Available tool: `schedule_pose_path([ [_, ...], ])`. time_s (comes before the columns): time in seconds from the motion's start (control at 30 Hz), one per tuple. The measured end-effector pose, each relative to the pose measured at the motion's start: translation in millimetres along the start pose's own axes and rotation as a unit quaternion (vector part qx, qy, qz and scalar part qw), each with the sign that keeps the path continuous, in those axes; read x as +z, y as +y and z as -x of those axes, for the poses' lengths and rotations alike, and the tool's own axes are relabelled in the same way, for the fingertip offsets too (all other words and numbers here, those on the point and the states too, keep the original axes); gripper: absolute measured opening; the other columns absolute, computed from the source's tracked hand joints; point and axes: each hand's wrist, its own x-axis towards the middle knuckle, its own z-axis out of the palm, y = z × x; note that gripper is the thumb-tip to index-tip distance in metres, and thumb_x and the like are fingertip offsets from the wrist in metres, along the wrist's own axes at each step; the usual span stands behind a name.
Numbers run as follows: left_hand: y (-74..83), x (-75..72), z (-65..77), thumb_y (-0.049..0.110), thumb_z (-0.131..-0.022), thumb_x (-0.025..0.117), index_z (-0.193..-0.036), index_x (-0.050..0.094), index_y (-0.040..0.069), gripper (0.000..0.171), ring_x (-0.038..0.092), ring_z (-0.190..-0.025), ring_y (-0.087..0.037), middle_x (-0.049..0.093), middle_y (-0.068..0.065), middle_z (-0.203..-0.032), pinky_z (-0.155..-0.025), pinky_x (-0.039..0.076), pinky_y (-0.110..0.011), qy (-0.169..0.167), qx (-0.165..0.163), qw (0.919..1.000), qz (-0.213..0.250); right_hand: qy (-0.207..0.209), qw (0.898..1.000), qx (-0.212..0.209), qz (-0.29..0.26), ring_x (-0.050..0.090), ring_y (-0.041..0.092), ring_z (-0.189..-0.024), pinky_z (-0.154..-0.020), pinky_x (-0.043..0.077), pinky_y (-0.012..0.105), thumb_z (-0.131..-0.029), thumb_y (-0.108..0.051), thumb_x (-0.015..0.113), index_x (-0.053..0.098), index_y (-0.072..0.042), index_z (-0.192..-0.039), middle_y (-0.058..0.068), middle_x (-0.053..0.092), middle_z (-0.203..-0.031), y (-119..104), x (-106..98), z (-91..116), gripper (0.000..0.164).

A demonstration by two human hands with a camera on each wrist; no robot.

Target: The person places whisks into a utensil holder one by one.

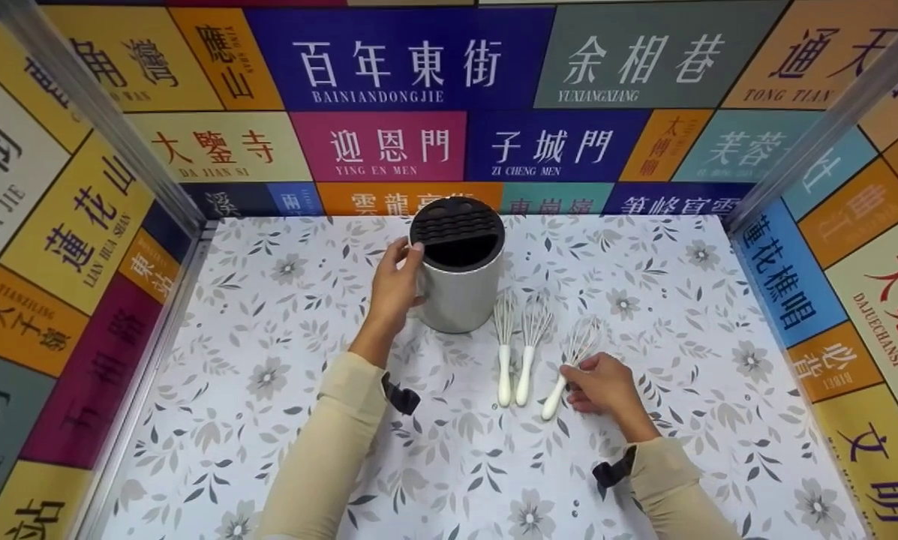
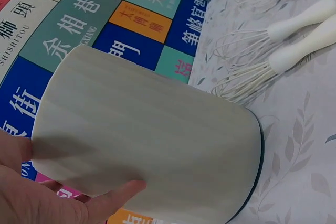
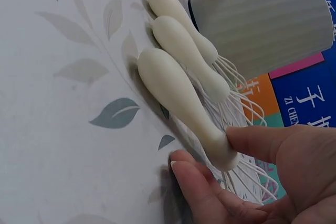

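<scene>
A pale grey cylindrical utensil holder (image 1: 460, 300) stands upright at the back of the table. Its black top has wavy slots and a wide dark opening. My left hand (image 1: 396, 285) holds its left side, with one digit at the rim and another along the wall (image 2: 147, 140). To the holder's right lie three small wire whisks with white handles. The left whisk (image 1: 504, 375) and middle whisk (image 1: 525, 375) lie side by side. My right hand (image 1: 606, 384) pinches the right whisk (image 3: 173, 87) near the top of its handle, thumb against the neck.
A white tablecloth (image 1: 268, 450) with grey flowers and leaves covers the table. Panels of colourful printed signs (image 1: 388, 67) enclose the back and both sides. Metal corner posts (image 1: 816, 112) stand at the back corners. A dark wrist camera (image 1: 401, 395) is strapped to the left wrist.
</scene>
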Motion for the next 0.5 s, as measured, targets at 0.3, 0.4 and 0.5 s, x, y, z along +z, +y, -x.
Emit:
schedule_pose_path([
  [0.3, 1.2, -9.7, -8.1, 0.051, -0.104, 0.053, -0.155, 0.042, 0.023, 0.060, 0.040, -0.146, -0.028, 0.042, -0.006, -0.158, -0.087, 0.060, -0.057, -0.022, -0.003, 0.9997, -0.002, 0.010, 1.000, -0.026, 0.005, 0.071, 0.019, -0.056, -0.058, 0.063, 0.034, -0.092, -0.017, 0.067, 0.047, 0.002, -0.121, 0.016, 0.072, -0.089, 0, 2, -3, 0.040],
  [0.4, 0.6, -9.6, -10.2, 0.051, -0.104, 0.053, -0.154, 0.043, 0.023, 0.059, 0.041, -0.146, -0.027, 0.043, -0.005, -0.157, -0.086, 0.060, -0.057, -0.032, -0.003, 0.9995, 0.001, 0.014, 0.999, -0.037, 0.004, 0.071, 0.020, -0.057, -0.059, 0.063, 0.036, -0.092, -0.017, 0.067, 0.047, 0.002, -0.124, 0.021, 0.070, -0.097, 0, 0, -2, 0.043],
  [0.5, -0.7, -8.9, -12.5, 0.051, -0.103, 0.054, -0.154, 0.044, 0.024, 0.058, 0.042, -0.144, -0.026, 0.045, -0.005, -0.155, -0.085, 0.060, -0.058, -0.035, 0.002, 0.9994, -0.001, 0.022, 0.998, -0.053, 0.013, 0.071, 0.020, -0.058, -0.059, 0.063, 0.036, -0.092, -0.019, 0.067, 0.047, 0.001, -0.125, 0.023, 0.068, -0.102, -3, -2, -3, 0.044],
])
